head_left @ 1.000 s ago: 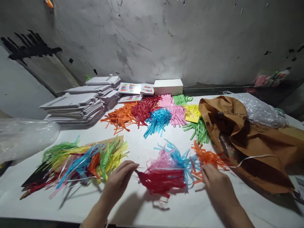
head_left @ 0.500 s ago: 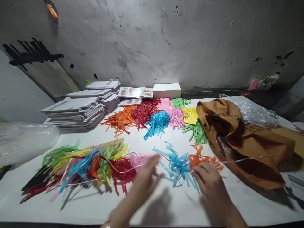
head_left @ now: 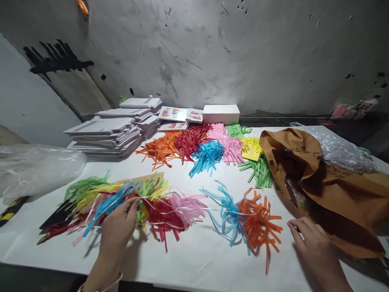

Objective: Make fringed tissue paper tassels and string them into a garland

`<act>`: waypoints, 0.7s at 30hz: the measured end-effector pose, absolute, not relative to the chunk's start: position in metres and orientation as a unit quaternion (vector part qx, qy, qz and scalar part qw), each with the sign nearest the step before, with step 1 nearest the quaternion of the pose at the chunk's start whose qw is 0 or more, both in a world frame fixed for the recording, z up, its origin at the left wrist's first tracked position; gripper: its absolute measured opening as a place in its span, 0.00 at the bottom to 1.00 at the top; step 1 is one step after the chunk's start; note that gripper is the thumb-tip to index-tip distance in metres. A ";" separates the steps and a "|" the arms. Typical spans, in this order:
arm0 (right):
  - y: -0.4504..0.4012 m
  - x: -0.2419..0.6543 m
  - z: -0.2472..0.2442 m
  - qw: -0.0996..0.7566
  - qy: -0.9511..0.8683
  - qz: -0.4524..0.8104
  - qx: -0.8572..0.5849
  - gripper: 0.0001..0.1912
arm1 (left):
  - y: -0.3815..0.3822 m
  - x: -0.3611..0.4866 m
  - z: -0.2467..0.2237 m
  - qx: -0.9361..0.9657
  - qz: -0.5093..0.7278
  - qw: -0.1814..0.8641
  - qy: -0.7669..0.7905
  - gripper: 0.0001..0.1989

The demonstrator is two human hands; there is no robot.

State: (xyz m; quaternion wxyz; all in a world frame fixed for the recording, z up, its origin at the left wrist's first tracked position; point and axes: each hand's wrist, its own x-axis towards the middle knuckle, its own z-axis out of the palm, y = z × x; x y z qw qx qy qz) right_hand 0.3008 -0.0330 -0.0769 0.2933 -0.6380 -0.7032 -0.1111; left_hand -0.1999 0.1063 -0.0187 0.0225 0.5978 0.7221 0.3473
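Observation:
My left hand (head_left: 120,223) pinches a white string (head_left: 156,201) among the fringed tissue tassels on the left. That string runs right across a dark red tassel (head_left: 162,215) and a pink tassel (head_left: 190,209) toward a light blue tassel (head_left: 229,215). An orange tassel (head_left: 259,221) lies against the blue one. To the right of the orange tassel, my right hand (head_left: 313,245) is just above the table, thumb and forefinger pressed together; whatever lies between them is too small to make out. Green, yellow and blue fringes (head_left: 111,202) overlap beyond my left hand.
Bunches of fringed paper, such as an orange bunch (head_left: 161,148) and a blue bunch (head_left: 208,154), lie farther back. Behind them are stacked white packets (head_left: 103,138) and a white box (head_left: 221,114). A brown bag (head_left: 328,186) is at right, a clear plastic bag (head_left: 39,166) at left.
My left hand has moved left onto the string near the tassels. My right hand has moved right, away from the orange tassel, which now lies fully in view. The view has shifted slightly.

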 end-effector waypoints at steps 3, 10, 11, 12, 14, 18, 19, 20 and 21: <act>-0.022 0.266 -0.064 0.326 -0.735 -0.051 -0.592 0.10 | 0.100 -0.161 -0.024 0.678 0.326 0.000 0.659 0.16; 0.014 0.200 -0.050 0.308 -0.789 -0.010 -0.532 0.13 | 0.060 -0.003 -0.064 0.855 0.179 0.248 0.419 0.25; 0.017 0.199 -0.051 0.298 -0.792 -0.012 -0.533 0.16 | 0.059 0.007 -0.068 0.853 0.163 0.272 0.415 0.24; 0.019 0.199 -0.052 0.287 -0.796 -0.011 -0.532 0.20 | 0.060 0.013 -0.072 0.850 0.154 0.290 0.412 0.21; 0.023 0.198 -0.055 0.274 -0.807 -0.006 -0.523 0.25 | 0.062 0.019 -0.077 0.845 0.152 0.314 0.405 0.16; 0.026 0.192 -0.060 0.275 -0.825 -0.008 -0.494 0.18 | 0.064 0.015 -0.073 0.833 0.170 0.345 0.397 0.10; 0.026 0.193 -0.060 0.281 -0.823 -0.016 -0.494 0.15 | 0.064 0.011 -0.069 0.829 0.175 0.352 0.397 0.09; 0.026 0.197 -0.059 0.291 -0.815 -0.029 -0.500 0.13 | 0.063 0.004 -0.064 0.826 0.179 0.356 0.399 0.10; 0.025 0.203 -0.059 0.302 -0.802 -0.046 -0.513 0.12 | 0.063 -0.004 -0.059 0.820 0.188 0.360 0.404 0.11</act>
